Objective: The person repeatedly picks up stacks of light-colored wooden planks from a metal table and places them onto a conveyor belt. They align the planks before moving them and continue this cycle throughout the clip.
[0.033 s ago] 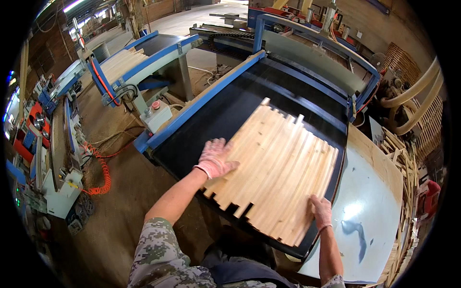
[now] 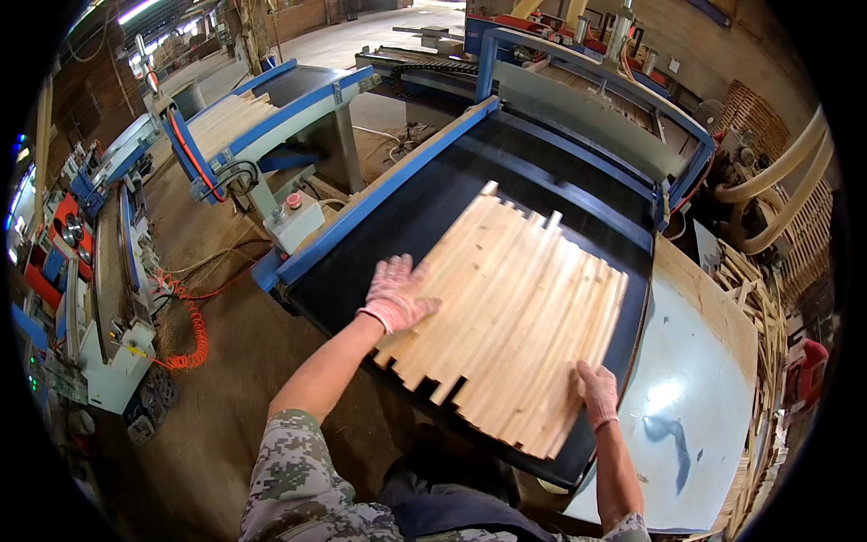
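Side by side on a black conveyor belt (image 2: 339,271) lies a panel-like row of pale wooden strips (image 2: 506,316), their ends uneven at front and back. At the row's left edge rests my left hand (image 2: 396,294) in a pink-and-white glove. Its fingers are spread and its thumb lies over the outer strips. Opposite it, my right hand (image 2: 600,395), gloved as well, is closed at the right edge near the front corner, its thumb against the outermost strip. The undersides of its fingers are hidden.
A blue frame (image 2: 596,77) spans the belt's far end. Left of the belt sits a control box (image 2: 293,221) with a red button. A pale sheet-topped table (image 2: 691,397) adjoins on the right, beside piled thin offcuts (image 2: 768,361). Another belt (image 2: 302,83) carries more strips.
The row of strips has shifted slightly left on the belt, and both my hands have moved left with it. Their holds look the same.
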Available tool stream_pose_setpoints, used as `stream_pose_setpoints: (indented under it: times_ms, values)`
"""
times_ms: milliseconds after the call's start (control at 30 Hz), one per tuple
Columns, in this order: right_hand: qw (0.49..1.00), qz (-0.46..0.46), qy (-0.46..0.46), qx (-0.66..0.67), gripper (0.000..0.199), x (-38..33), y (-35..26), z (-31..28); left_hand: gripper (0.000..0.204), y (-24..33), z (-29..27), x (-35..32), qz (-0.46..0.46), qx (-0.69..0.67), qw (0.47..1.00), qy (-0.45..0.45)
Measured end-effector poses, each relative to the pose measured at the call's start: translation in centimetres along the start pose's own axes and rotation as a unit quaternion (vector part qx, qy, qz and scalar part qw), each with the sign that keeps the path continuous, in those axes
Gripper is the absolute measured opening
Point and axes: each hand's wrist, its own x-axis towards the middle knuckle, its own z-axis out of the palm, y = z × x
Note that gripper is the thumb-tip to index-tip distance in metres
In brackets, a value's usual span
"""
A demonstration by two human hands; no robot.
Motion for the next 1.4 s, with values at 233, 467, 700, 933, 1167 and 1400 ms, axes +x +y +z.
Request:
stream_pose_setpoints:
  times_ms: [233,467,700,933,1167,1400]
  values:
    - [0.981,-0.006,-0.136,0.135,0.052,1.0,-10.9,13.5,0.096,-7.4,-0.1,3.0,-0.144,-0.026,0.989,0.037]
    - [0.928,-0.061,-0.212,0.301,0.033,-0.1,-11.1,15.3,0.084,-13.3,6.9,4.8,-0.049,0.005,0.976,0.214]
    - [0.953,-0.212,-0.196,0.094,0.066,-6.2,-1.3,9.5,0.059,-9.8,6.6,6.7,-0.042,-0.069,0.962,0.262]
    - [0.874,-0.096,-0.418,0.228,0.039,-18.0,15.3,1.9,0.057,9.7,7.2,3.3,0.119,-0.389,0.891,0.204]
    - [0.947,0.313,-0.062,0.039,0.082,-32.0,38.7,-8.7,0.047,42.0,8.8,-13.5,0.231,-0.648,0.684,-0.241]
    - [0.75,0.596,0.18,0.222,0.065,-52.9,57.2,-9.4,0.043,64.4,17.8,-32.0,0.39,-0.362,0.612,-0.585]
